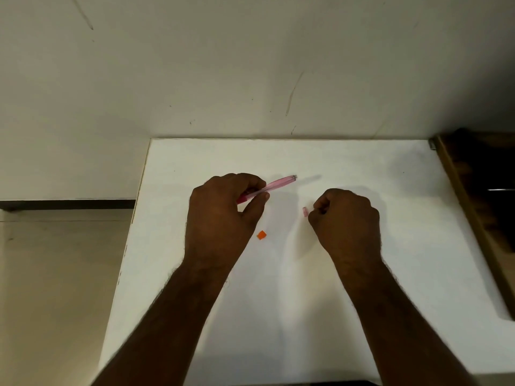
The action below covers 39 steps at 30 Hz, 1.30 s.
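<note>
Left hand (223,215): fingers curled round pink pen (278,185), pointing 2 o'clock. Right hand (347,218): curled, pinching pink cap (305,212) at its 9 o'clock. Orange piece (261,235): on white table (362,162), between hands.

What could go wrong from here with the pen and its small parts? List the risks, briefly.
1. The small pink piece is pinched only at the fingertips of the right hand; it could slip and roll away across the table.
2. The orange piece lies loose beside the left hand; a sweep could knock it off.
3. The left hand holds the pen near one end, so its free end may wobble during joining.
</note>
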### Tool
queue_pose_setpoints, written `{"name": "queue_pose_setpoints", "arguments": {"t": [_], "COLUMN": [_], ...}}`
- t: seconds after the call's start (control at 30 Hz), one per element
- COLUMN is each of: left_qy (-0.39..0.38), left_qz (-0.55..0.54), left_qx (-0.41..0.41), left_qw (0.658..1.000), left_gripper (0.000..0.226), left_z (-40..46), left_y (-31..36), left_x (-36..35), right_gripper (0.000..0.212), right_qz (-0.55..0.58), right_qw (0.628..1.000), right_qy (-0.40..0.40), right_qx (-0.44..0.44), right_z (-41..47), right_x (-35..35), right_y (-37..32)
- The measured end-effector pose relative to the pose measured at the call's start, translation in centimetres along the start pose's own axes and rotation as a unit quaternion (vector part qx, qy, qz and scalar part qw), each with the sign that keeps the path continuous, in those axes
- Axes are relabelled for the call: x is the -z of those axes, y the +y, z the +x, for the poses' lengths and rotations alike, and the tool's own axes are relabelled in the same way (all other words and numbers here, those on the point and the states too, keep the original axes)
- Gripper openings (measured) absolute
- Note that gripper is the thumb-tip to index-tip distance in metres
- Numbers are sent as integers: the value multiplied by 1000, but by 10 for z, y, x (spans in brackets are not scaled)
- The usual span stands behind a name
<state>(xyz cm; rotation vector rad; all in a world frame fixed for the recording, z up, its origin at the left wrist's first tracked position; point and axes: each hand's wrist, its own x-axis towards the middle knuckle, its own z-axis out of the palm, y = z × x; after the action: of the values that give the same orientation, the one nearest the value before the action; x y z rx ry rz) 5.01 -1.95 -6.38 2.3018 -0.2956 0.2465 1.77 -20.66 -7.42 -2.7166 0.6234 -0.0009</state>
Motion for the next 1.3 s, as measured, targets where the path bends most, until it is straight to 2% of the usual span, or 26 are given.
{"name": "queue_pose_setpoints", "arguments": {"t": [0.07,0.13,0.17,0.23,0.27,0.3,0.37,0.43,0.73,1.03,1.1,1.2,1.3], "left_qy": [1,2,2,-1,-2,-2,-1,-2,-6,-7,-8,-10,-12], "left_qz": [-5,-9,-10,-14,-17,-18,-16,-19,-29,-29,-31,-26,-29], "left_qx": [1,2,2,2,2,0,-7,-14,-18,-23,-22,-26,-27], "left_qw": [1000,1000,1000,1000,1000,1000,1000,1000,999,999,999,999,999], "left_gripper": [13,13,13,14,13,13,14,15,15,15,15,14,13], "left_z": [0,-1,-1,-1,-1,0,0,0,-1,0,1,1,1], "left_y": [1,1,1,1,1,1,2,3,4,4,4,4,4], "left_x": [0,0,0,0,0,0,-1,-1,-1,0,0,1,1], "right_gripper": [13,16,18,17,16,16,16,17,17,18,18,17,19], "right_qz": [43,200,324,554,624,663,692,697,675,726,728,711,667], "right_qw": [999,977,942,822,768,732,703,698,724,661,658,681,735], "right_qy": [-10,-10,-17,-54,-76,-95,-117,-122,-97,-134,-140,-130,-97], "right_qx": [-27,-69,-92,-120,-122,-122,-114,-109,-103,-133,-132,-117,-80], "right_z": [1,3,5,7,8,8,7,6,5,5,5,6,6], "right_x": [2,5,8,15,17,19,20,20,22,19,19,19,19], "right_y": [1,1,1,-2,-3,-5,-7,-8,-10,-9,-9,-8,-8]}}
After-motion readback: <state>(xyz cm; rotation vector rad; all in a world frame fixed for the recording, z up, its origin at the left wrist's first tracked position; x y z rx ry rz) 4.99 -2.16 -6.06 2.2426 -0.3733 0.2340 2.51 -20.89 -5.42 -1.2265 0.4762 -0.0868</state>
